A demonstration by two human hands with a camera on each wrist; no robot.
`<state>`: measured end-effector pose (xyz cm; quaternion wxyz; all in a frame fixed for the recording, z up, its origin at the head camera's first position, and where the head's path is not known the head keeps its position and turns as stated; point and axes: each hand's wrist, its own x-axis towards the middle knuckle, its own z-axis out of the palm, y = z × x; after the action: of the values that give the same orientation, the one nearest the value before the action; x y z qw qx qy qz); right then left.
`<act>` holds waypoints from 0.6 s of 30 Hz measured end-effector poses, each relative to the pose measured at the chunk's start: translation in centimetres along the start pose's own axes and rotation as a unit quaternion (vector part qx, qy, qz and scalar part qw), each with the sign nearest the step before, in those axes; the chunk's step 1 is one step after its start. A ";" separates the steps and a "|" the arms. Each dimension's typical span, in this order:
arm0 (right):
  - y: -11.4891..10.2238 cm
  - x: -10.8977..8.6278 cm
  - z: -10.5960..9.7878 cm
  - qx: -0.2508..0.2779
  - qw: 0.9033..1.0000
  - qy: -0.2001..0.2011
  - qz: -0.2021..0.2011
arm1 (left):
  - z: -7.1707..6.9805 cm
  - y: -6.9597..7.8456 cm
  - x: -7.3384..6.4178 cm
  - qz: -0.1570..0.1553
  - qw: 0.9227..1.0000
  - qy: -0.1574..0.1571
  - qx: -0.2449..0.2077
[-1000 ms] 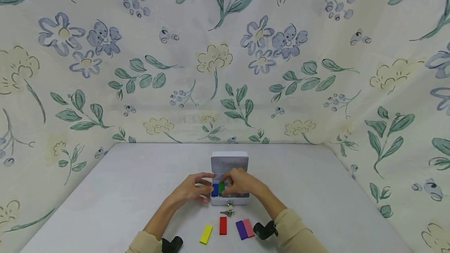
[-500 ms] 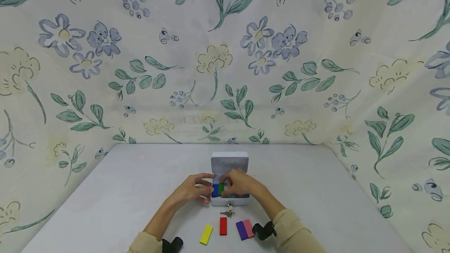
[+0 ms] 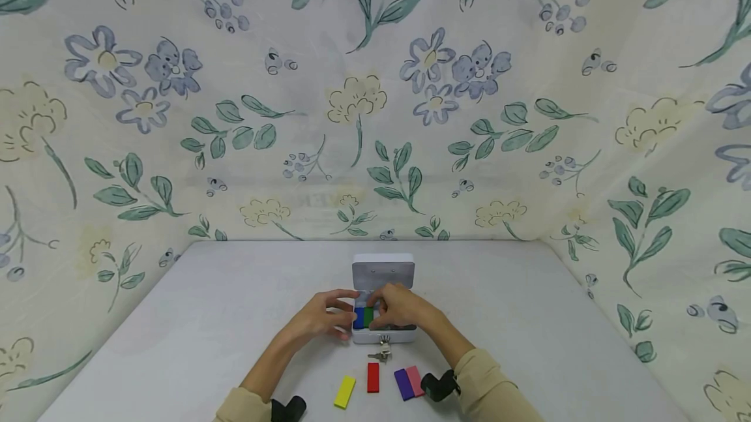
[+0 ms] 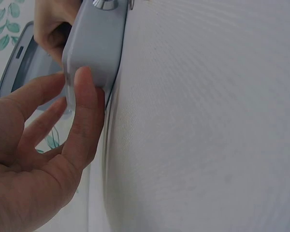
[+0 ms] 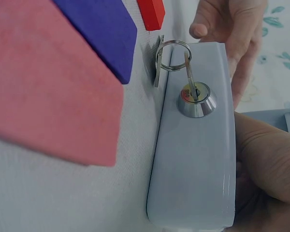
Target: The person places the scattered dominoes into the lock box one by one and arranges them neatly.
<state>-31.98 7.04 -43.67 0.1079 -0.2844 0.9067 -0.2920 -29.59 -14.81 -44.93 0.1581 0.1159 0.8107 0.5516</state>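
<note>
A screened-off booth, though whether in a home, lab or workshop cannot be told: a plain white worktop (image 3: 235, 308) is hemmed in at the back and both sides by floral-printed sheeting (image 3: 375, 128) with blue blossoms (image 3: 105, 60) and green leaf sprigs (image 3: 403, 174).

Lock cylinder (image 5: 199, 107), front of the metal box (image 5: 191, 164) under my fingers: minute characters on the yellow face, unreadable to me. Patterned cloth (image 3: 319, 200), behind that box: faint letters resembling "VER", too pale to confirm.
</note>
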 end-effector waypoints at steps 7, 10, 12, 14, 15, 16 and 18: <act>0.0 0.1 0.0 0.000 1.000 0.001 0.004 | -0.1 0.0 0.0 0.004 1.000 -0.002 -0.001; 0.0 0.1 0.0 0.000 1.000 0.002 0.005 | -0.1 -0.1 0.0 0.005 1.000 -0.003 -0.001; 0.0 0.0 0.0 0.001 1.000 0.001 0.005 | -0.1 -0.1 0.1 0.004 1.000 -0.003 -0.001; 0.0 0.1 0.0 0.002 1.000 -0.001 0.004 | -0.1 -0.1 0.1 0.003 1.000 -0.002 -0.001; 0.0 0.0 0.0 0.003 1.000 -0.001 0.003 | -0.1 -0.1 0.0 0.002 1.000 -0.001 -0.001; 0.0 0.0 -0.1 0.003 1.000 -0.002 0.002 | -0.1 -0.1 0.0 0.002 1.000 -0.001 -0.001; 0.0 0.0 -0.1 0.003 1.000 -0.004 -0.002 | 0.0 -0.1 0.0 0.001 1.000 -0.001 -0.001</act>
<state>-32.04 7.04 -43.58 0.1117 -0.2869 0.9049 -0.2938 -29.61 -14.88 -44.97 0.1581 0.1169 0.8097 0.5529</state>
